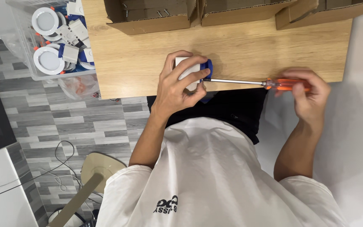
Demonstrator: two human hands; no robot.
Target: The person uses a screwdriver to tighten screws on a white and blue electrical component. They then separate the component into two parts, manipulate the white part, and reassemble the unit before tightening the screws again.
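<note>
1. The left hand [177, 86] has its grip wrapped around a small white box [188, 69] with a blue end cap [209, 68], fingers over the top and thumb below, pressing it down on the wooden worktop [240, 50] near its front edge.
2. The right hand [309, 94] has its grip closed around the orange handle of a screwdriver [269, 83]. The fingers look blurred, so I judge the tool is being turned.
3. The steel shaft runs from the right grip straight across to the left grip, and its tip meets the box just under the blue cap, beside the left thumb. The screw itself is hidden.
4. Progress, as a judgement: the box is mid-fastening, with the tool engaged. Whether the screw is nearly home or barely started cannot be told.
5. Beyond the left grip, at the far edge of the worktop, stand open cardboard boxes [152, 17]; one shows a few loose screws [160, 12].
6. Well off to the outer side of the left grip, on the floor, a clear plastic bin [22, 50] holds many round white lamps [47, 61] and similar white-and-blue boxes. Whether those are finished or waiting cannot be told.
</note>
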